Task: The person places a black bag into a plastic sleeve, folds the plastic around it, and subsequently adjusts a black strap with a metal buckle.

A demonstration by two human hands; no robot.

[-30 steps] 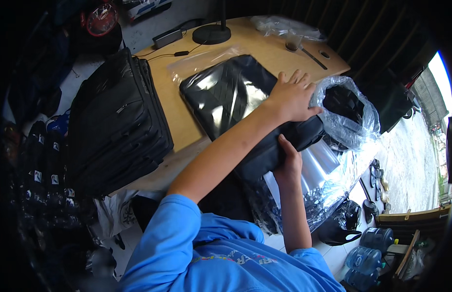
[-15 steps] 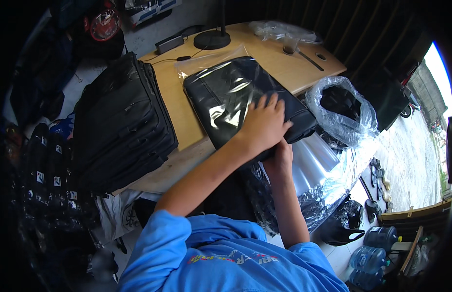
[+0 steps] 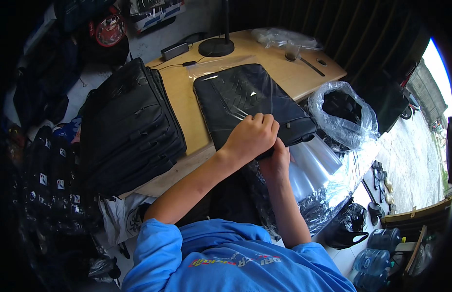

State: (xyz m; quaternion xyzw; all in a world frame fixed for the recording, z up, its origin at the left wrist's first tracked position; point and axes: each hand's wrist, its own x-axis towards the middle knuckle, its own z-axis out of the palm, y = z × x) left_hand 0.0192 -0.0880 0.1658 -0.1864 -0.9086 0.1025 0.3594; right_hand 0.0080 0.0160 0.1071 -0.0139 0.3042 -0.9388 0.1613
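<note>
The flat black bag [image 3: 252,90] shines under clear plastic [image 3: 223,63]. The left hand [image 3: 252,134] curls on top, pinching or not, I can't tell; the right hand [image 3: 276,161] holds its near edge.

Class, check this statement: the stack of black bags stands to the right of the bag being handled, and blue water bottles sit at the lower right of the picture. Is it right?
Not quite: the head view shows the stack of black bags to the left of the bag being handled. Blue water bottles do sit at the lower right.
</note>
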